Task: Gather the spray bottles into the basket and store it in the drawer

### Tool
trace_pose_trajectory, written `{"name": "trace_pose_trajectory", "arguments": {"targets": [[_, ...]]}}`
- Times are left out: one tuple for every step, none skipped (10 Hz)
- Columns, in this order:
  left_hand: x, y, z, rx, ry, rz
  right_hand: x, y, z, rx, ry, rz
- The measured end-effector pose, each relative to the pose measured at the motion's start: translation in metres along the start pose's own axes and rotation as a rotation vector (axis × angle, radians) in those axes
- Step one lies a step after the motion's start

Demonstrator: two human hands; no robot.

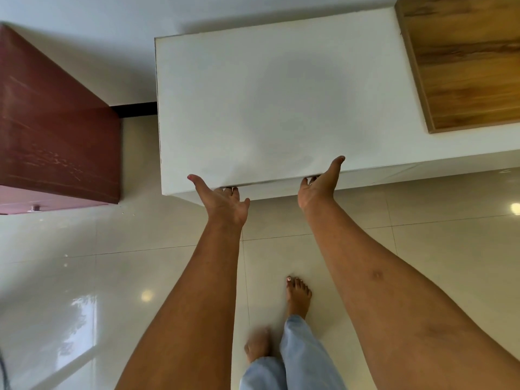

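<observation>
No spray bottles or basket are in view. A white cabinet (pixel 270 108) fills the middle, seen from above, and its drawer front is hidden below the near edge. My left hand (pixel 225 201) is palm up at that edge, its fingers hooked into the gap under the top and its thumb spread out to the left. Further right along the same edge, my right hand (pixel 318 187) does likewise, fingertips tucked under and thumb lying up on the white top. Whether the drawer stands open or closed cannot be told.
A dark red cabinet (pixel 56 130) stands to the left, with a narrow gap between it and the white one. A wooden panel (pixel 467 63) lies on the white top at the right. Glossy floor tiles (pixel 84 277) and my bare feet (pixel 298 296) are below.
</observation>
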State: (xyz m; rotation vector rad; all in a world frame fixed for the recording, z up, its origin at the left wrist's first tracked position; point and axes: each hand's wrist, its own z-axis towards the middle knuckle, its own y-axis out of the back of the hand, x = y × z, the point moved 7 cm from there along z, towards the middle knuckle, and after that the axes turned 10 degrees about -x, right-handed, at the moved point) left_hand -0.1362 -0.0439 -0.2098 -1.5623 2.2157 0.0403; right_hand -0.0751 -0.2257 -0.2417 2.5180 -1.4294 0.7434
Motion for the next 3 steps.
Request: {"name": "trace_pose_trajectory", "arguments": {"targets": [[0.001,0.004,-0.003,-0.056,-0.035,0.013,0.000,0.003,-0.006,0.022,-0.011,-0.023],[-0.010,0.002,-0.016,-0.092,-0.106,0.119,0.006,0.001,-0.018,0.027,-0.014,-0.102],[-0.027,-0.006,-0.040,-0.104,-0.194,0.271,0.021,-0.002,-0.038,0.003,0.041,-0.281]]}}
